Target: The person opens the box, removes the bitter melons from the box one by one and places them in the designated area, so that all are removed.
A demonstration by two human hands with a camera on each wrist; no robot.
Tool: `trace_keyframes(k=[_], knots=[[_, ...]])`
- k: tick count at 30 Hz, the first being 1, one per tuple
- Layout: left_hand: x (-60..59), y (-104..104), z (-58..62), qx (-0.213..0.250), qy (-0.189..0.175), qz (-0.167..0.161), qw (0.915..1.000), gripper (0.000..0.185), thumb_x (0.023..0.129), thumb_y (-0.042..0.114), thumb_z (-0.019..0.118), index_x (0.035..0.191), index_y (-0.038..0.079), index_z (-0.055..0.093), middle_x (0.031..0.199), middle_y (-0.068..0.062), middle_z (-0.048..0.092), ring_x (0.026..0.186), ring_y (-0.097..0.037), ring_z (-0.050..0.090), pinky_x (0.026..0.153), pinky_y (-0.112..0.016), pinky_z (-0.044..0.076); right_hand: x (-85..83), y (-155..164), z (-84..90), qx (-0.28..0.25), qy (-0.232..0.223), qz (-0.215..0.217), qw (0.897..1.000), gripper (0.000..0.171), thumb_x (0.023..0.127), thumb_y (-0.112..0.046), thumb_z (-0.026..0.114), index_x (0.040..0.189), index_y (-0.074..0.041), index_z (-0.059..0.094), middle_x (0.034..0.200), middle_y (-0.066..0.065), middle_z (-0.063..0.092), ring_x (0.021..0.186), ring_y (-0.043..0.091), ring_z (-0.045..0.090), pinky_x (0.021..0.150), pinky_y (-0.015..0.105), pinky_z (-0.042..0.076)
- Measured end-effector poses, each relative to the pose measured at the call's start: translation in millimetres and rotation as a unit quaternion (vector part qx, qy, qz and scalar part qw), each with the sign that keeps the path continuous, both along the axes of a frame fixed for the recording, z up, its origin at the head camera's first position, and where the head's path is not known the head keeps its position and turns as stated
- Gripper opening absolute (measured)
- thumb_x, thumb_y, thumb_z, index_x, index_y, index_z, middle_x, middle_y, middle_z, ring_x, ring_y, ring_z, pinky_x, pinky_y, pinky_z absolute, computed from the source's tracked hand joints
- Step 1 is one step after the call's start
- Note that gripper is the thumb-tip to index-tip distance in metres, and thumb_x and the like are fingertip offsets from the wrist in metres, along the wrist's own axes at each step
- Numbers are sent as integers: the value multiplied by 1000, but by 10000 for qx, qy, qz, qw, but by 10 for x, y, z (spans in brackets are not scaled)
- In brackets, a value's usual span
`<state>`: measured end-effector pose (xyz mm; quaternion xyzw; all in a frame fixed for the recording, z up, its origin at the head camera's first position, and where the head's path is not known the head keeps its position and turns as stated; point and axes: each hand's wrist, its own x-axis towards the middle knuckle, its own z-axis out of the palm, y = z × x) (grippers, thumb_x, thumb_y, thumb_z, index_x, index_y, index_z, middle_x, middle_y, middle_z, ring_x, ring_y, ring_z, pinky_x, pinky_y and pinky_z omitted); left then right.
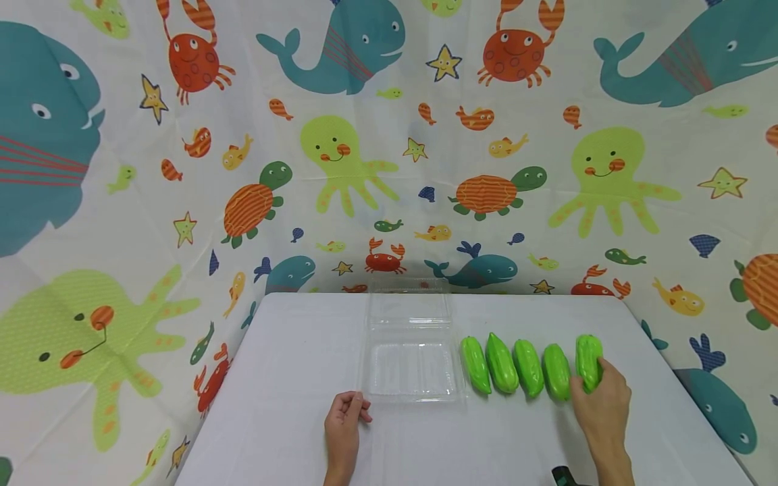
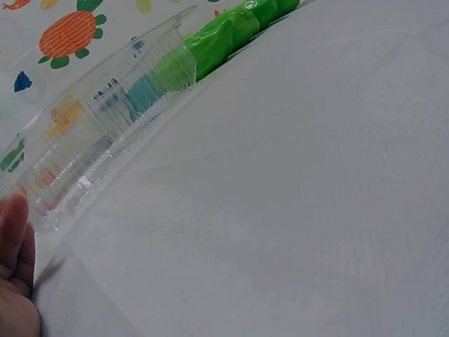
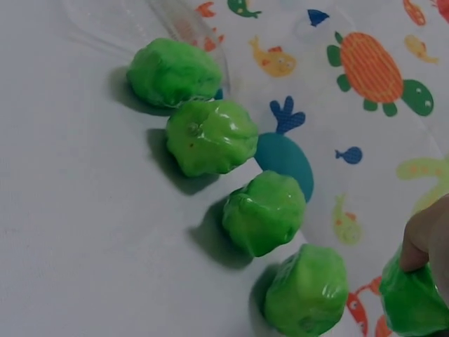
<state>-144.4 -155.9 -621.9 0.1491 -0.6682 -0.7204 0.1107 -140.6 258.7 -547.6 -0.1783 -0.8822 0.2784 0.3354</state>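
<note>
My right hand (image 1: 603, 401) grips a glossy green bitter melon (image 1: 588, 354) at the right end of a row, thumb on one side and fingers on the other. The right wrist view shows part of that hand on the held bitter melon (image 3: 414, 302). To its left, several more bitter melons (image 1: 527, 368) lie side by side, lumpy ends toward me. A clear plastic clamshell box (image 1: 413, 399) stands open left of them, lid folded back. Near the box's front left corner, my left hand (image 1: 345, 428) rests with loosely bent fingers; whether it touches the box I cannot tell.
A white-covered table (image 1: 292, 358) carries everything. Behind and beside it hangs a curtain (image 1: 365, 223) printed with sea animals. A dark object (image 1: 562, 476) shows at the bottom edge, near my right forearm.
</note>
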Motion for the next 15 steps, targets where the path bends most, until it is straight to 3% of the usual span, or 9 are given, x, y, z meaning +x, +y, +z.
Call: trace_keyframes(k=[9,15], knots=[[6,-1,11,-69,-24,-26,10000,27,101,24,62,104,-2,59,84,-11,68,62,-14,64,62,-23,55,2,45,-106,-44,-61,-33,10000,53,76,4,61,125,22,51,111,42,58,97,55,54,80,63,42],[20,-4,37,-31,13,-59,10000,27,101,24,62,104,-3,60,85,-13,68,62,-15,64,63,-23,55,12,53,-154,-166,-366,-65,9992,55,77,4,60,129,22,48,114,42,56,99,54,52,83,64,41]])
